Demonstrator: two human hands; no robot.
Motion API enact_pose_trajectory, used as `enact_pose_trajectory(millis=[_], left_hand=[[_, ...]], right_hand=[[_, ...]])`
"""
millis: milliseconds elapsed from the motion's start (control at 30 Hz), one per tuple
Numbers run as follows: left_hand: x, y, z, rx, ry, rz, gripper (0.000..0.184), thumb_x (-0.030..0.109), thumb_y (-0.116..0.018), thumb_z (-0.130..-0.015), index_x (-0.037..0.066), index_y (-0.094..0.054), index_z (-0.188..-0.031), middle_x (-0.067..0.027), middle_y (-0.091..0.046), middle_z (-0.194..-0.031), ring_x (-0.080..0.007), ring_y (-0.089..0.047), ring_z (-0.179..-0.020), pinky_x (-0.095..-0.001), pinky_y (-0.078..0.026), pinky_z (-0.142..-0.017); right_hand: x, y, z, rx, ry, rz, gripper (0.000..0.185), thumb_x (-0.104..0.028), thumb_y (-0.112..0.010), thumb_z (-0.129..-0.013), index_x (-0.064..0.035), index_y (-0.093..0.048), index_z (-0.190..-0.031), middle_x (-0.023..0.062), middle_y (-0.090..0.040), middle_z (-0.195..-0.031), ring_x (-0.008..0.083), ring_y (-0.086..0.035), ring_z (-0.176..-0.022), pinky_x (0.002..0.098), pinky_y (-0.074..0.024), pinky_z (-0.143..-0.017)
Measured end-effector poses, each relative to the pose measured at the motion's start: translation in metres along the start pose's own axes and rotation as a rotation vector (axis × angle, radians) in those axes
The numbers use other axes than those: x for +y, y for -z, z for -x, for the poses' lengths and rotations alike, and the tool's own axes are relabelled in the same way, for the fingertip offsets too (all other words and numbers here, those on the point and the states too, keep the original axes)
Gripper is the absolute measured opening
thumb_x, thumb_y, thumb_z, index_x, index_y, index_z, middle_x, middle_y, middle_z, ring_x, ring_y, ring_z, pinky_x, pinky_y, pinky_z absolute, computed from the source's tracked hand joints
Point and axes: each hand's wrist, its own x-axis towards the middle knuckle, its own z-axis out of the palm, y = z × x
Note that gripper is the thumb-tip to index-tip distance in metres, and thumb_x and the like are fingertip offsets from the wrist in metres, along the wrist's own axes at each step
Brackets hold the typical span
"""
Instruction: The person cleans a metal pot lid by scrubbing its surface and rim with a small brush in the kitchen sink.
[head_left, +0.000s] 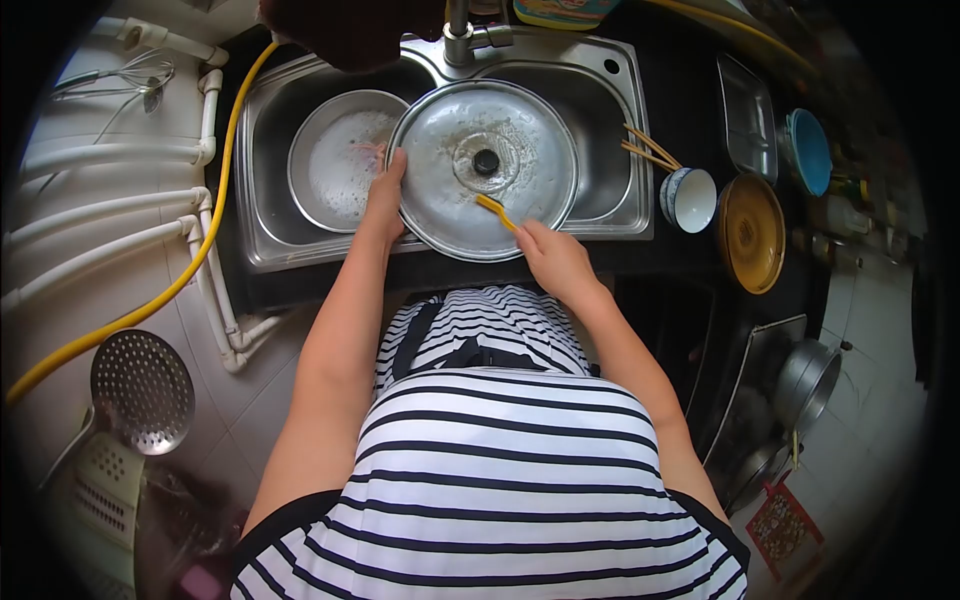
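A round metal pot lid (535,130) with a black knob is held over the sink, its domed top facing me and wet with suds. My left hand (388,195) is closed on the lid's left rim. In my right hand (555,258) is a small yellow brush (495,210), closed in the fingers, its head against the lid's surface below the knob. Whether its bristles touch the metal is hard to make out. Left of the lid, a metal basin (312,205) of foamy water sits in the left sink bowl, partly covered by the lid and my hand.
The steel sink (640,190) has a faucet (458,45) at the back. On the right counter are white bowls (692,200), chopsticks (655,150), a brown lid (752,235), a metal tray (748,120) and a blue bowl (808,150). A yellow hose (215,215) runs along the left.
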Motion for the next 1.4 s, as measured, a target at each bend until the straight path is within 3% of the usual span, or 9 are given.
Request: enact_pose_trajectory(millis=[300, 433, 633, 867, 967, 1100, 1233, 1300, 1400], left_hand=[[-0.014, -0.011, 0.006, 0.134, -0.17, -0.186, 0.056, 0.044, -0.046, -0.103, -0.007, -0.061, -0.12, -0.0137, -0.065, -0.112, -0.0207, -0.059, -0.1, -0.0331, -0.046, -0.088], [-0.017, -0.008, 0.007, 0.156, -0.192, -0.298, 0.056, 0.043, -0.043, -0.104, -0.008, -0.064, -0.115, -0.0133, -0.067, -0.105, -0.0195, -0.06, -0.094, -0.0328, -0.046, -0.085], [-0.017, -0.008, 0.008, 0.159, -0.243, -0.326, 0.054, 0.041, -0.043, -0.104, -0.008, -0.065, -0.112, -0.012, -0.067, -0.102, -0.0173, -0.059, -0.091, -0.0326, -0.046, -0.083], [-0.01, -0.014, 0.018, 0.16, -0.251, -0.328, 0.054, 0.041, -0.042, -0.105, -0.008, -0.066, -0.107, -0.0113, -0.068, -0.098, -0.0169, -0.059, -0.088, -0.0328, -0.046, -0.082], [-0.006, -0.015, 0.017, 0.185, -0.238, -0.415, 0.056, 0.041, -0.041, -0.105, -0.008, -0.066, -0.105, -0.0127, -0.068, -0.096, -0.017, -0.059, -0.087, -0.0332, -0.046, -0.081], [-0.009, -0.018, 0.017, 0.228, -0.317, -0.402, 0.057, 0.042, -0.04, -0.105, -0.009, -0.066, -0.105, -0.0136, -0.067, -0.096, -0.0173, -0.059, -0.087, -0.0335, -0.046, -0.081], [-0.007, -0.022, 0.02, 0.228, -0.29, -0.422, 0.058, 0.043, -0.04, -0.105, -0.009, -0.066, -0.105, -0.0125, -0.068, -0.094, -0.0175, -0.058, -0.083, -0.0336, -0.046, -0.079], [-0.008, -0.015, 0.022, 0.231, -0.286, -0.429, 0.058, 0.043, -0.04, -0.105, -0.009, -0.066, -0.105, -0.0123, -0.068, -0.093, -0.0177, -0.058, -0.083, -0.0338, -0.047, -0.079], [-0.013, -0.013, 0.012, 0.18, -0.252, -0.42, 0.057, 0.043, -0.039, -0.105, -0.009, -0.065, -0.106, -0.0117, -0.068, -0.093, -0.0176, -0.058, -0.082, -0.034, -0.047, -0.078]], right_hand=[[-0.009, -0.019, -0.015, 0.012, -0.054, -0.255, 0.041, -0.036, -0.044, -0.1, -0.0014, -0.063, -0.087, 0.0164, -0.065, -0.081, 0.0314, -0.062, -0.08, 0.0406, -0.0461, -0.074], [-0.01, -0.024, 0.019, -0.083, -0.332, -0.443, 0.039, -0.032, -0.046, -0.099, -0.0005, -0.063, -0.085, 0.0113, -0.063, -0.078, 0.0209, -0.059, -0.077, 0.0346, -0.0458, -0.075], [-0.052, -0.032, -0.053, -0.061, -0.308, -0.671, 0.036, -0.03, -0.046, -0.098, -0.0009, -0.062, -0.083, 0.0068, -0.055, -0.07, 0.0169, -0.052, -0.068, 0.0329, -0.0433, -0.067], [-0.016, -0.032, 0.005, -0.035, -0.338, -0.622, 0.034, -0.031, -0.046, -0.101, -0.0048, -0.061, -0.085, -0.002, -0.046, -0.065, 0.0089, -0.039, -0.058, 0.0274, -0.0322, -0.053], [-0.034, -0.038, -0.029, 0.012, -0.28, -0.64, 0.034, -0.031, -0.046, -0.101, -0.0045, -0.061, -0.085, -0.002, -0.046, -0.065, 0.0088, -0.04, -0.058, 0.0269, -0.0319, -0.053], [-0.049, -0.038, -0.054, -0.021, -0.273, -0.642, 0.036, -0.03, -0.046, -0.099, -0.001, -0.063, -0.085, 0.0067, -0.057, -0.073, 0.0167, -0.052, -0.073, 0.0314, -0.0425, -0.07], [-0.026, -0.032, -0.01, -0.022, -0.301, -0.541, 0.037, -0.029, -0.045, -0.099, -0.0004, -0.063, -0.084, 0.0084, -0.059, -0.075, 0.0181, -0.053, -0.073, 0.0325, -0.0435, -0.072], [-0.019, -0.038, 0.001, 0.001, -0.306, -0.597, 0.036, -0.032, -0.045, -0.101, -0.0047, -0.061, -0.083, -0.0018, -0.046, -0.065, 0.0093, -0.04, -0.058, 0.0272, -0.0328, -0.054], [-0.034, -0.045, -0.037, 0.033, -0.268, -0.593, 0.037, -0.031, -0.046, -0.099, -0.0024, -0.061, -0.083, 0.0048, -0.054, -0.072, 0.0147, -0.048, -0.068, 0.0308, -0.0393, -0.064]])
